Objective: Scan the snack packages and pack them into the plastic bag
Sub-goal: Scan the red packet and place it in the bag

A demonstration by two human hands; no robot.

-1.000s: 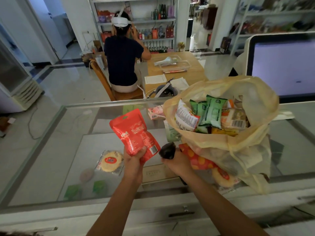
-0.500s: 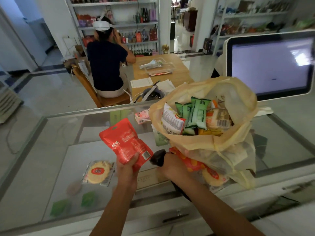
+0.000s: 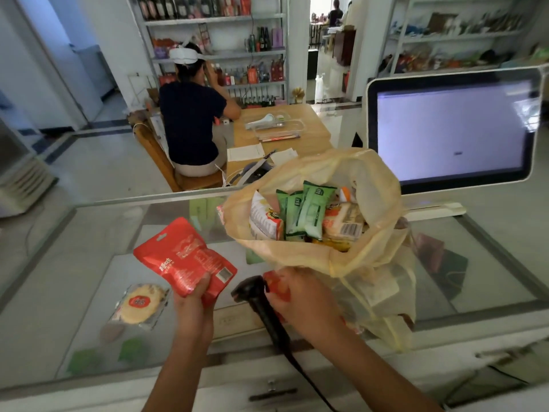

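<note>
My left hand (image 3: 193, 304) grips a red snack pouch (image 3: 182, 260) by its lower edge, barcode side facing up, above the glass counter (image 3: 89, 233). My right hand (image 3: 300, 301) holds a black barcode scanner (image 3: 258, 301) whose head points left toward the pouch. A yellow plastic bag (image 3: 371, 254) stands open just right of the hands, holding green, white and orange snack packages (image 3: 309, 215). A round yellow cracker pack (image 3: 139, 303) lies on the glass to the left of my left hand.
A white-framed monitor (image 3: 454, 129) stands at the back right of the counter. Behind the counter a person (image 3: 190, 120) sits at a wooden table (image 3: 282, 135). Shelves of bottles and goods line the far walls. Green items show under the glass.
The view has shifted to the right, so everything sits further left in the frame. The red pouch has tilted lower and flatter toward the scanner head; the scanner stays in my right hand.
</note>
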